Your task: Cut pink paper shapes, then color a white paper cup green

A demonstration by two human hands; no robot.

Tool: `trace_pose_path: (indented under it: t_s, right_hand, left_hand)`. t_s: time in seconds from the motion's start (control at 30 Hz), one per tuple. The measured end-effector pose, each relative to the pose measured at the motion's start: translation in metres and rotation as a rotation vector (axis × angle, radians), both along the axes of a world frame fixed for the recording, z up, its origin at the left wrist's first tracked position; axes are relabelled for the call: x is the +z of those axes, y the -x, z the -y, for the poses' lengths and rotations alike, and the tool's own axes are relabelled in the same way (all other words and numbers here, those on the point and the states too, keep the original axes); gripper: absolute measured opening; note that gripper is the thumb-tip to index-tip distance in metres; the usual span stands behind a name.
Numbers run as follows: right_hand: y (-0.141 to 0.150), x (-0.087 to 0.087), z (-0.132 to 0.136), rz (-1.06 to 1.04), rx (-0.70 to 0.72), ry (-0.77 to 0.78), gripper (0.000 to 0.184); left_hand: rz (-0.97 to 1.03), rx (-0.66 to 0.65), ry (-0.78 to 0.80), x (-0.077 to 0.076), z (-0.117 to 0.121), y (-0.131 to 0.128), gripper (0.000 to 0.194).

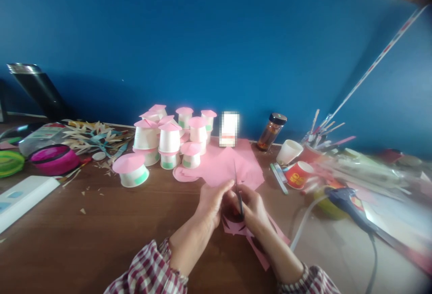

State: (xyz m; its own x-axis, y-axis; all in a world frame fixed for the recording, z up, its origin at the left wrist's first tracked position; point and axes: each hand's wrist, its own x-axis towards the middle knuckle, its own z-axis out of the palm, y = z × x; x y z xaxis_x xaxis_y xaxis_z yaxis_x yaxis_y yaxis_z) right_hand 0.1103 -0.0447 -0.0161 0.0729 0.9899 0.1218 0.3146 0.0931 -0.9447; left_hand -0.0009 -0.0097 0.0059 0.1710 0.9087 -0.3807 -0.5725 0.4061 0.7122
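Note:
My right hand is closed around a pair of scissors, whose thin blades point away from me. Beside it, my left hand is closed, its thumb lying along the near edge of a piece of pink paper at the blades. The paper's outline blends with more pink sheets behind it. Under my right wrist lie pink paper scraps. Left of my hands stand several small white paper cups with pink paper tops, one cup nearest me.
Wood-like shavings, a magenta tape roll and a white power strip lie left. To the right are a dark-lidded jar, a red paper cup and a corded glue gun. A blue wall rises behind.

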Motion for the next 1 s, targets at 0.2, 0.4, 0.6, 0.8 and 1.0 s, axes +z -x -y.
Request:
trace_pose_path:
  t_s: [0.2,0.4,0.6,0.8,1.0]
  right_hand:
    - [-0.0025,-0.0029,-0.0005,0.012,0.009,-0.015,0.023]
    - [-0.0037,-0.0051,-0.0012,0.017,0.000,-0.012,0.023]
    - [-0.0044,-0.0001,-0.0006,-0.018,0.028,0.005,0.025]
    - [-0.0048,0.0011,-0.0014,-0.036,0.043,-0.018,0.029]
    - [-0.0050,-0.0001,-0.0010,-0.021,0.033,-0.014,0.026]
  left_hand:
    - [0.006,-0.020,-0.030,-0.0051,-0.0016,0.0010,0.021]
    - [0.007,-0.010,-0.018,-0.0015,-0.0015,0.0012,0.019]
    - [-0.003,-0.030,-0.019,-0.0014,-0.0032,0.0024,0.022]
    - [0.000,-0.030,-0.020,-0.0027,-0.0032,0.0035,0.021]
    - [0.001,-0.022,-0.022,-0.0020,-0.0036,0.0034,0.021]
